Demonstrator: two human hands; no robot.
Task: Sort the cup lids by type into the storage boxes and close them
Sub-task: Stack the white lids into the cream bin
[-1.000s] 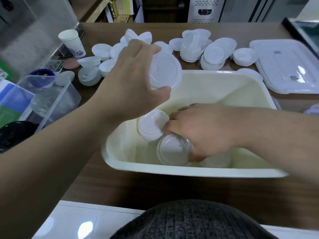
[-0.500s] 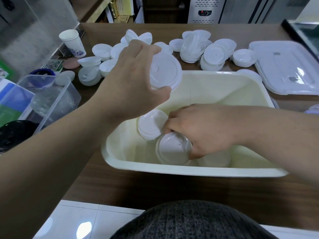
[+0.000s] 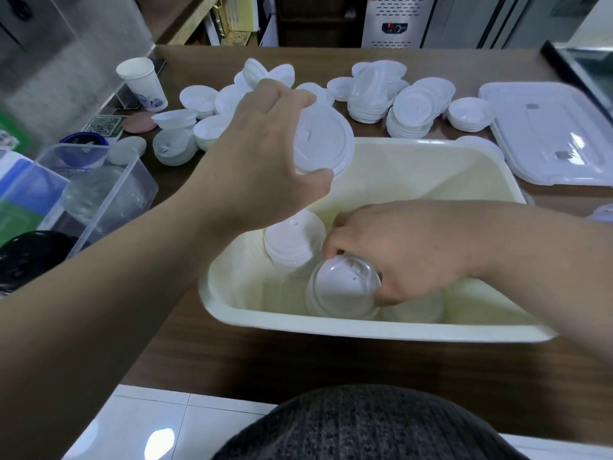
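Observation:
A cream storage box (image 3: 431, 161) stands open on the brown counter. My left hand (image 3: 265, 161) hovers over its left end, gripping a stack of flat white lids (image 3: 323, 142) tilted on edge. Inside the box, my right hand (image 3: 404, 250) grips a second stack of white lids (image 3: 341, 288) lying on its side near the front wall. A third stack of white lids (image 3: 293, 249) stands just behind it. Many more white lids (image 3: 411, 107) lie in piles beyond the box.
The box's white lid (image 3: 550, 134) lies flat at the right. A clear plastic box (image 3: 99, 190) holding clear lids stands at the left, a black lid pile (image 3: 30, 257) in front of it. A paper cup (image 3: 142, 84) stands far left.
My right hand has tipped its stack a little more upright in the box. My left hand has stayed almost still with its stack.

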